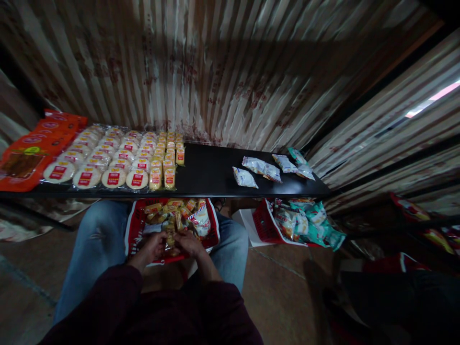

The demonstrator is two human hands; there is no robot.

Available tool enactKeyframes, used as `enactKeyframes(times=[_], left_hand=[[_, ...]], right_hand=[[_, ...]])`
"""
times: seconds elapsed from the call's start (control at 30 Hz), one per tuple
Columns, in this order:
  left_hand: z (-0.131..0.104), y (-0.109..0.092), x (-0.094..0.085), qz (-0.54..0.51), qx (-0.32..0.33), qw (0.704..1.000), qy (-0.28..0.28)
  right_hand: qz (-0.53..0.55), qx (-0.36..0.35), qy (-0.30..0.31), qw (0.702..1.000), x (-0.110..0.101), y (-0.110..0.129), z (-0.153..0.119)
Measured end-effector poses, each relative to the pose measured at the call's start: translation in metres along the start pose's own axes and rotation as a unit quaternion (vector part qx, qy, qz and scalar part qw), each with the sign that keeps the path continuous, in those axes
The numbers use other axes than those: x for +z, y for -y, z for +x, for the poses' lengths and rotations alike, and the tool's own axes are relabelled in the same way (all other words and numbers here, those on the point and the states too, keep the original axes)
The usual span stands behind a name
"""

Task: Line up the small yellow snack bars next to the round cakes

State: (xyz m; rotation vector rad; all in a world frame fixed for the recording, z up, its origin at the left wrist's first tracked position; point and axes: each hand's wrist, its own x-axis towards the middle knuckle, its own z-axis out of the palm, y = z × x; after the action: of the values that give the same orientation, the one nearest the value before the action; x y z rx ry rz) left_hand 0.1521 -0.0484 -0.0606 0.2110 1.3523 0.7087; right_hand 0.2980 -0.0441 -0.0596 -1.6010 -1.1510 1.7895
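Observation:
A red basket with a white rim rests between my knees, filled with small yellow wrapped snacks and a white-and-blue bag. Over its near side, my left hand and my right hand come together, fingers closed around a small yellow wrapped snack. The fingers partly hide it. On the black shelf just beyond stand rows of similar yellow packs. To their left are rows of round white wrapped crackers with red labels.
A large orange snack bag lies at the shelf's left end, and several small white bags at its right. Below the right part is another red basket holding white and teal bags. Corrugated sheeting closes off the back.

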Motion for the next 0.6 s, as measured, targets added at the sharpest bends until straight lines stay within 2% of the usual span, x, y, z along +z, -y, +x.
enactKeyframes(times=[0.1,0.27,0.43,0.6], left_hand=[[-0.004,0.002,-0.001,0.017,-0.016,1.0,0.007],[-0.007,0.001,0.0,0.01,0.006,1.0,0.024],[-0.004,0.001,0.001,0.013,0.055,0.998,0.006],[-0.004,0.0,0.002,0.013,0.081,0.997,-0.006]], right_hand=[[0.043,0.065,0.027,0.997,0.002,0.007,-0.008],[0.078,0.097,0.04,0.991,0.006,0.009,-0.013],[0.053,0.073,0.037,0.995,0.004,0.004,-0.012],[0.006,0.022,-0.03,0.999,0.003,-0.003,-0.008]])
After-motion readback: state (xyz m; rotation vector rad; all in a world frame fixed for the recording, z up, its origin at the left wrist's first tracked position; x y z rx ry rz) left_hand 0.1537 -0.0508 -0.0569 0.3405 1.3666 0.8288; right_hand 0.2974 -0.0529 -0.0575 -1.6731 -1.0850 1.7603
